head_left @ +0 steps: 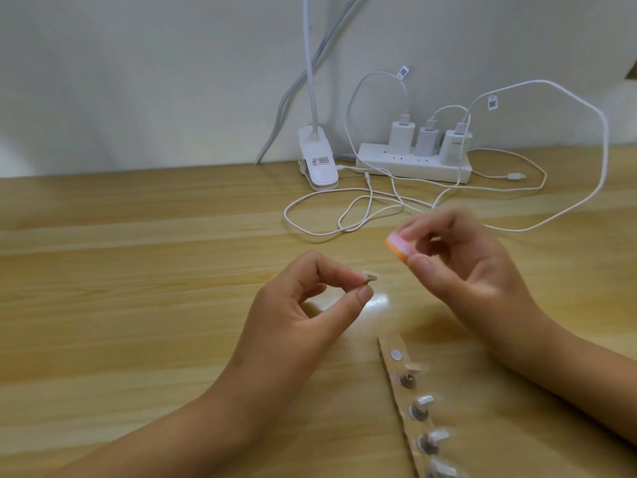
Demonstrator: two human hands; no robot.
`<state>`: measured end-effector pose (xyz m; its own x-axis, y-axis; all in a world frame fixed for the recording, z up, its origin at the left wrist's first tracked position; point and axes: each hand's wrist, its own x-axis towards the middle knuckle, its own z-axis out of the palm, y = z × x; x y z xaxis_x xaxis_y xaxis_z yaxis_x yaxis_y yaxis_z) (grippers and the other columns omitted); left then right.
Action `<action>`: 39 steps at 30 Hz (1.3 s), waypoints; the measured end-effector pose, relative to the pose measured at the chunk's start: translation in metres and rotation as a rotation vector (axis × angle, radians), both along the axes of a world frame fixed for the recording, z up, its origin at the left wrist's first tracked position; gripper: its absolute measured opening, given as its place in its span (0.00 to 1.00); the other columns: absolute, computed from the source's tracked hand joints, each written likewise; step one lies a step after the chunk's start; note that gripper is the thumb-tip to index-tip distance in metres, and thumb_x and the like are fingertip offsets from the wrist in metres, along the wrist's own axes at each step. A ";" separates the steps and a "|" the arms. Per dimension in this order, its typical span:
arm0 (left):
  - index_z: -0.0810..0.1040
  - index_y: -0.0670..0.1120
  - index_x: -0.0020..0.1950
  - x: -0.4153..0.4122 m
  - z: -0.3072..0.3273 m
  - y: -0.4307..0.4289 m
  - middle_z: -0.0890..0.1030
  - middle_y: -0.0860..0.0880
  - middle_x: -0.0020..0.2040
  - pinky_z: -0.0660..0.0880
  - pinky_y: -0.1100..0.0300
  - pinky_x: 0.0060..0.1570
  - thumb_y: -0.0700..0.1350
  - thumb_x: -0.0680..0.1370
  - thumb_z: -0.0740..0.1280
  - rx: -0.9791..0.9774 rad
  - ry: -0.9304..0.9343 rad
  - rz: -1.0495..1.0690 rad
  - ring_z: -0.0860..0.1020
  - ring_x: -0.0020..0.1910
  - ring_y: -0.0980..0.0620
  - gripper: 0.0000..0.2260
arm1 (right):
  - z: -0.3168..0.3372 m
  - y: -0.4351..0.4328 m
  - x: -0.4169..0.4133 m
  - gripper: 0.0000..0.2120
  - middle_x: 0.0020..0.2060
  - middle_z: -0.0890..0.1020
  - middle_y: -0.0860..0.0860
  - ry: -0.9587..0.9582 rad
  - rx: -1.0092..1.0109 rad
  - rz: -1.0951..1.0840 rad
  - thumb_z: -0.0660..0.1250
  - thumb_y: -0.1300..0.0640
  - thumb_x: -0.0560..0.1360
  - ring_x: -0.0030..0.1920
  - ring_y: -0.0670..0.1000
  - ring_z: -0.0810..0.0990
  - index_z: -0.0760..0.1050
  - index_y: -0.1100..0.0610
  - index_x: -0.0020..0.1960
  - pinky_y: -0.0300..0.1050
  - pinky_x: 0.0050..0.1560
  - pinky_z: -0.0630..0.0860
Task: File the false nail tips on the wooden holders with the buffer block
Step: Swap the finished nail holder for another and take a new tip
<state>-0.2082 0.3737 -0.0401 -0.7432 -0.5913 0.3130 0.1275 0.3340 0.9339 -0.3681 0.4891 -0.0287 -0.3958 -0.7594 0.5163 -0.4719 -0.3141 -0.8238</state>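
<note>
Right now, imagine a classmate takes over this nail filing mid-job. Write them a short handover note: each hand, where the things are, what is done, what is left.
Left hand pinches one mounted nail tip, lifted off the strip.
Right hand pinches the buffer block; block and tip are apart, not touching.
The strip lies front right with four more tips on it; its far-end white pad is vacant.
Done: cannot tell which tips are already filed.
Left: file the held tip, reseat it, then probably work down the strip.
</note>
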 end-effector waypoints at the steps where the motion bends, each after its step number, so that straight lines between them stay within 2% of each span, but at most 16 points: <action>1: 0.80 0.58 0.43 0.000 0.000 0.000 0.84 0.58 0.44 0.74 0.51 0.58 0.56 0.69 0.71 -0.004 -0.001 -0.007 0.81 0.51 0.56 0.05 | 0.002 0.000 -0.001 0.10 0.49 0.81 0.48 0.084 -0.064 -0.020 0.70 0.51 0.71 0.47 0.52 0.75 0.74 0.49 0.51 0.47 0.50 0.71; 3: 0.81 0.59 0.45 -0.001 0.000 -0.001 0.84 0.59 0.44 0.73 0.55 0.56 0.57 0.69 0.71 -0.001 -0.028 -0.016 0.81 0.48 0.55 0.07 | 0.005 0.002 -0.004 0.14 0.53 0.78 0.46 0.320 -0.142 -0.056 0.71 0.53 0.72 0.51 0.56 0.76 0.70 0.49 0.54 0.51 0.49 0.70; 5: 0.83 0.60 0.45 -0.002 -0.002 -0.002 0.84 0.59 0.46 0.75 0.55 0.54 0.58 0.68 0.71 0.014 -0.067 -0.035 0.81 0.48 0.50 0.08 | 0.005 0.003 -0.004 0.14 0.56 0.75 0.44 0.497 -0.166 -0.080 0.71 0.51 0.73 0.55 0.55 0.76 0.70 0.50 0.54 0.55 0.49 0.70; 9: 0.84 0.60 0.45 -0.003 -0.003 -0.002 0.85 0.55 0.44 0.75 0.46 0.55 0.59 0.67 0.71 0.069 -0.073 -0.063 0.80 0.52 0.46 0.09 | 0.004 0.004 -0.007 0.12 0.55 0.75 0.43 0.581 -0.170 -0.086 0.70 0.50 0.74 0.58 0.47 0.75 0.71 0.51 0.54 0.62 0.51 0.70; 14: 0.84 0.59 0.46 -0.002 -0.001 -0.003 0.84 0.55 0.39 0.73 0.64 0.46 0.52 0.72 0.68 0.093 -0.082 -0.112 0.79 0.45 0.56 0.06 | 0.001 0.003 -0.011 0.13 0.55 0.77 0.47 0.435 -0.130 -0.087 0.68 0.53 0.74 0.55 0.60 0.76 0.69 0.49 0.57 0.59 0.51 0.71; 17: 0.84 0.60 0.47 -0.002 -0.001 -0.003 0.85 0.57 0.42 0.74 0.60 0.51 0.53 0.71 0.69 0.094 -0.098 -0.102 0.80 0.48 0.55 0.07 | 0.000 0.002 -0.011 0.12 0.54 0.78 0.46 0.355 -0.099 -0.075 0.68 0.53 0.74 0.55 0.60 0.76 0.70 0.49 0.56 0.55 0.53 0.71; 19: 0.83 0.60 0.47 -0.003 -0.001 -0.003 0.85 0.59 0.45 0.74 0.57 0.54 0.55 0.69 0.72 0.086 -0.101 -0.092 0.81 0.49 0.59 0.08 | -0.001 0.002 -0.010 0.11 0.54 0.78 0.44 0.310 -0.074 -0.059 0.68 0.53 0.74 0.55 0.59 0.76 0.72 0.50 0.55 0.53 0.54 0.70; 22: 0.82 0.60 0.47 -0.004 -0.001 -0.004 0.84 0.59 0.43 0.70 0.59 0.51 0.52 0.70 0.72 0.083 -0.089 -0.078 0.80 0.45 0.61 0.07 | -0.003 0.001 -0.010 0.11 0.52 0.79 0.43 0.198 -0.030 -0.008 0.69 0.51 0.74 0.54 0.58 0.76 0.74 0.49 0.55 0.50 0.55 0.71; 24: 0.80 0.59 0.46 -0.004 -0.002 -0.005 0.83 0.57 0.41 0.69 0.59 0.50 0.53 0.69 0.73 0.091 -0.071 -0.073 0.80 0.43 0.59 0.08 | -0.001 0.000 -0.007 0.10 0.51 0.81 0.46 0.098 -0.015 0.033 0.71 0.46 0.73 0.53 0.56 0.77 0.76 0.46 0.52 0.50 0.55 0.72; 26: 0.79 0.58 0.43 -0.004 -0.003 -0.005 0.83 0.56 0.41 0.71 0.57 0.49 0.56 0.67 0.73 0.091 -0.068 -0.062 0.80 0.45 0.56 0.08 | 0.003 0.000 -0.005 0.09 0.50 0.82 0.47 -0.015 -0.034 0.064 0.71 0.43 0.72 0.52 0.51 0.79 0.78 0.42 0.50 0.44 0.55 0.74; 29: 0.79 0.58 0.41 -0.004 -0.003 -0.004 0.84 0.55 0.41 0.74 0.51 0.52 0.58 0.66 0.72 0.076 -0.090 -0.060 0.80 0.48 0.52 0.08 | 0.007 0.002 -0.002 0.06 0.48 0.83 0.47 -0.139 -0.066 0.126 0.65 0.50 0.74 0.51 0.46 0.81 0.79 0.44 0.49 0.36 0.53 0.74; 31: 0.79 0.58 0.40 -0.003 -0.002 -0.002 0.84 0.55 0.42 0.75 0.49 0.53 0.58 0.67 0.71 0.062 -0.090 -0.072 0.80 0.47 0.50 0.07 | 0.007 0.003 0.002 0.06 0.48 0.83 0.49 -0.099 -0.007 0.144 0.64 0.51 0.75 0.52 0.50 0.82 0.79 0.47 0.49 0.42 0.54 0.76; 33: 0.79 0.58 0.40 -0.003 0.000 -0.001 0.84 0.54 0.42 0.76 0.49 0.48 0.57 0.67 0.70 0.051 -0.080 -0.086 0.80 0.45 0.47 0.06 | 0.005 0.003 0.004 0.06 0.49 0.83 0.51 -0.012 0.106 0.143 0.65 0.49 0.74 0.52 0.55 0.80 0.79 0.48 0.48 0.55 0.57 0.75; 34: 0.79 0.58 0.40 -0.003 0.001 0.000 0.84 0.55 0.42 0.76 0.48 0.46 0.56 0.68 0.71 0.043 -0.078 -0.089 0.80 0.44 0.47 0.05 | 0.005 0.002 0.004 0.07 0.49 0.83 0.52 -0.010 0.130 0.134 0.66 0.47 0.73 0.52 0.58 0.80 0.79 0.48 0.48 0.57 0.58 0.74; 37: 0.79 0.58 0.41 -0.002 0.001 0.000 0.84 0.56 0.43 0.76 0.45 0.49 0.52 0.71 0.71 0.020 -0.096 -0.072 0.81 0.46 0.52 0.02 | 0.010 0.003 0.007 0.09 0.48 0.83 0.52 -0.057 0.076 0.113 0.70 0.43 0.71 0.51 0.58 0.80 0.80 0.46 0.47 0.53 0.57 0.75; 39: 0.78 0.57 0.41 -0.002 0.000 0.000 0.84 0.55 0.42 0.76 0.48 0.47 0.51 0.71 0.71 0.014 -0.103 -0.067 0.80 0.46 0.52 0.02 | 0.010 0.003 0.007 0.12 0.48 0.83 0.52 -0.008 0.114 0.125 0.70 0.41 0.71 0.51 0.59 0.79 0.80 0.48 0.47 0.53 0.56 0.76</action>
